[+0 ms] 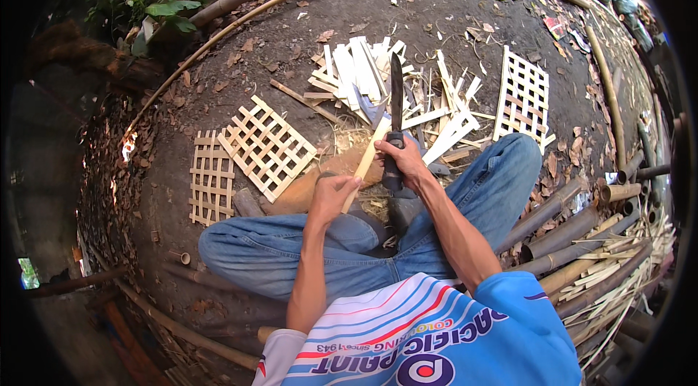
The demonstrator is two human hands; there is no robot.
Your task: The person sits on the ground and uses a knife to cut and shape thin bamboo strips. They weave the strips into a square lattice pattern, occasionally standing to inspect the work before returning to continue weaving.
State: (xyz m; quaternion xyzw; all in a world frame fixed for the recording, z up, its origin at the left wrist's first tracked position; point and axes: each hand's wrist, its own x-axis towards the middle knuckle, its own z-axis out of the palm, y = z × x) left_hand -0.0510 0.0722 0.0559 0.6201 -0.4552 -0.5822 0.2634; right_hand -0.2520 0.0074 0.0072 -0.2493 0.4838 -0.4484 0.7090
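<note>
1. Holding the bamboo strip (pixel 367 163) firm and working the knife (pixel 397 99) in light, even strokes, edge clear of the left hand (pixel 333 195), would probably serve best, judging from the head view.
2. Left grip: nearly closed, pinching the strip near its lower end.
3. Right hand (pixel 408 161): grip wrapped snugly round the knife, thumb apparently against the strip.
4. Strip: slanting between both hands, before the crossed legs (pixel 276 248).
</note>
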